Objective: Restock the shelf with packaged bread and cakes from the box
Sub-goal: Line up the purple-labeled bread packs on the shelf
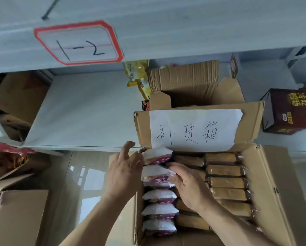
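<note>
the box (276,189) sits open on the floor in front of the shelf (81,110), its flaps spread wide, and it is packed with two kinds of goods. down its left side runs a column of white and purple packets (159,210), lying one behind another. to their right are rows of brown cake bars (226,181) in clear wrappers, stacked close together.

the left hand (124,173) is at the box's left edge, fingers spread and loosely curved, its fingertips touching the side of the top packet (157,156), which is tilted up out of the column at the far end. the right hand (189,187) lies over the middle of the box, fingers stretched out flat and together, reaching toward that same packet from the right; its fingertips meet the packet's lower right edge. the packet sits between the two hands, pressed from both sides rather than wrapped in a closed grip.

the far flap of the box stands upright and carries a white sheet of paper (194,130) with handwritten characters. behind it, on the shelf, is a second open carton (193,86) and a yellow snack bag (136,71) leaning beside it. a dark red box (288,112) stands on the shelf to the right. the shelf's left part is bare. on the shelf edge above is a red-bordered label (77,42) marked 1-2. more cartons (19,215) sit on the floor to the left.
</note>
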